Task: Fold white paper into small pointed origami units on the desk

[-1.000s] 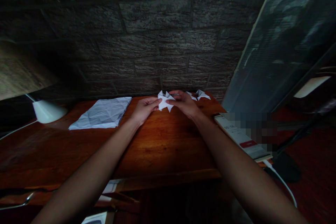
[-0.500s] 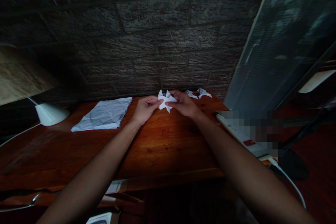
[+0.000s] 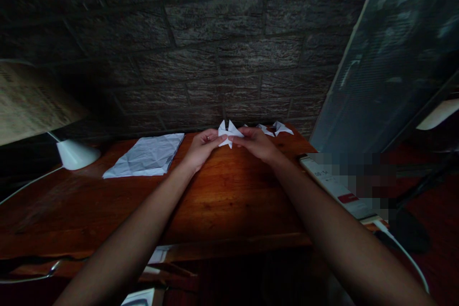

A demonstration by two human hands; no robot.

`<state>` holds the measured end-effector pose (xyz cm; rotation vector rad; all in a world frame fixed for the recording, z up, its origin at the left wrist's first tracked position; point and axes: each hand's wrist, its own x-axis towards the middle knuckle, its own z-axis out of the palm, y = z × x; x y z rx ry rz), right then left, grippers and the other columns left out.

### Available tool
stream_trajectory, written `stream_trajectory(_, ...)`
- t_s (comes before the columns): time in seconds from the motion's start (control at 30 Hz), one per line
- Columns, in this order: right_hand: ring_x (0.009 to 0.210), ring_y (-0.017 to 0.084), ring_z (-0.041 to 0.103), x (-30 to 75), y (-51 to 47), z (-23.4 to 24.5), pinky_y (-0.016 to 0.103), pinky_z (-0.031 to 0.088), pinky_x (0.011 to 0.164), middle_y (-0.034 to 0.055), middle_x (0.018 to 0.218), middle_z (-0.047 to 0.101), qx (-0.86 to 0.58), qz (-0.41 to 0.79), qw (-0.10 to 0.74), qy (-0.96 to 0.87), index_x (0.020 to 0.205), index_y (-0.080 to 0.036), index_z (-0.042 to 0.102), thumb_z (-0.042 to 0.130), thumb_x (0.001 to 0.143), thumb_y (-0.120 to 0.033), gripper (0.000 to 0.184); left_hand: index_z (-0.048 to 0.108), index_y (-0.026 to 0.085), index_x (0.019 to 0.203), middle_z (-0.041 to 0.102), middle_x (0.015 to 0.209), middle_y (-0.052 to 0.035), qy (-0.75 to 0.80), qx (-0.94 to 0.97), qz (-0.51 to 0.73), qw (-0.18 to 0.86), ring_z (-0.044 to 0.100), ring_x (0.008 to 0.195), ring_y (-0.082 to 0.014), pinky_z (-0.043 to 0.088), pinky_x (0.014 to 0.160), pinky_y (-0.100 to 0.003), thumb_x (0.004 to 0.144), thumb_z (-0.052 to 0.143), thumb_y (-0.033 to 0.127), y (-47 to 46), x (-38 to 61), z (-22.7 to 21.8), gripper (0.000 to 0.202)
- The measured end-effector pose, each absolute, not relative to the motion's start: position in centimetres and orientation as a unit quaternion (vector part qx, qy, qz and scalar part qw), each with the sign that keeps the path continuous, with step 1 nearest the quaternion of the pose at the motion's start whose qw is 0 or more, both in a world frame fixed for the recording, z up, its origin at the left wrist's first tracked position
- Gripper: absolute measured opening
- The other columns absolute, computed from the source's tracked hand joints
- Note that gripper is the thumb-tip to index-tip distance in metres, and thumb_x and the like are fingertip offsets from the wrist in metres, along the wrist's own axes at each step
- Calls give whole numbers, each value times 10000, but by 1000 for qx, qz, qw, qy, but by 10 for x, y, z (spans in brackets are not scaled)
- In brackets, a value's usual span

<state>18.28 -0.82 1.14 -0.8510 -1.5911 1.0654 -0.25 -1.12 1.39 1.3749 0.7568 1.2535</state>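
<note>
Between my two hands is a small white origami figure, with two points sticking up and one pointing down. My left hand pinches its left side, thumb on the front face. From the right, my right hand grips the other side, its thumb also across the front. The fingers behind the paper are partly hidden. Just beyond my right hand, more folded white paper figures lie at the back of the table. A creased stack of white paper rests flat to the left of my left hand.
The wooden table runs up to a dark brick wall. A lamp with a white base stands at the left. On the right edge lies a phone-like device with a white cable. Papers show below the table's front.
The upright points of the origami figure look closer together, and it appears slightly flatter between my thumbs. The whole view has shifted a little; both hands keep their hold.
</note>
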Motion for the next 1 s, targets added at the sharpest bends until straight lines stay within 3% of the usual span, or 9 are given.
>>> stream_trajectory(0.27,643,100,546,183,-14,18,234,409,592,-8,733,678,-339,493,491,-633,772,-159,722,836,631,-418,316,691,172,822,718,836,3,264,511,517,634,659,781,-106,528,764,-222,672,855,301,-7,-11,15,256)
stream_trajectory(0.53,666,103,563,185,-14,19,226,415,582,-10,775,682,-334,491,499,-631,825,-165,697,844,626,-380,327,696,155,865,732,894,-27,274,514,488,650,672,830,-119,537,816,-244,646,870,273,-6,-12,17,303)
stream_trajectory(0.7,717,138,612,185,-13,16,264,479,633,-7,824,687,-325,461,516,-644,963,-200,631,849,631,-368,431,628,153,692,670,729,24,285,537,500,617,621,707,-78,499,716,-199,585,891,227,-9,-10,17,294)
stream_trajectory(0.83,769,162,640,183,-15,18,306,517,730,-21,834,669,-308,437,541,-649,1068,-233,564,855,632,-327,533,578,154,626,653,699,29,281,542,513,604,610,680,-88,491,700,-229,562,895,240,-10,-10,18,335)
stream_trajectory(1.0,703,146,618,181,-19,21,265,497,608,-26,801,656,-303,466,521,-648,1069,-226,547,840,649,-302,518,570,158,623,661,717,25,266,529,542,596,616,700,-103,496,728,-261,524,906,233,-11,-9,21,358)
